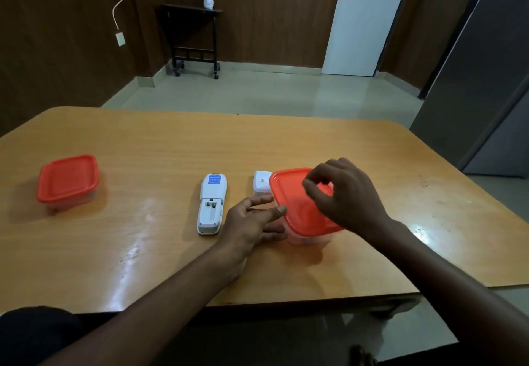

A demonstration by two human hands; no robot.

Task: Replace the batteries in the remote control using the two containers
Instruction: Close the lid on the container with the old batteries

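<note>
A white remote control [211,204] lies face down on the wooden table [160,142], its battery bay uncovered and looking empty. Its white battery cover [262,181] lies just to the right. Beside that stands a clear container with an orange lid [297,208]. My left hand [252,222] rests against the container's left side, fingers spread along its wall. Over the lid hovers my right hand [343,196], fingers curled and touching the lid's top. A second clear container with an orange lid [68,178] stands shut at the far left.
The table's near edge [286,302] runs just under my forearms. Beyond the table are a tiled floor, a small black side table [194,39] against the wooden wall, a white door [363,19] and a grey cabinet [486,79] at the right.
</note>
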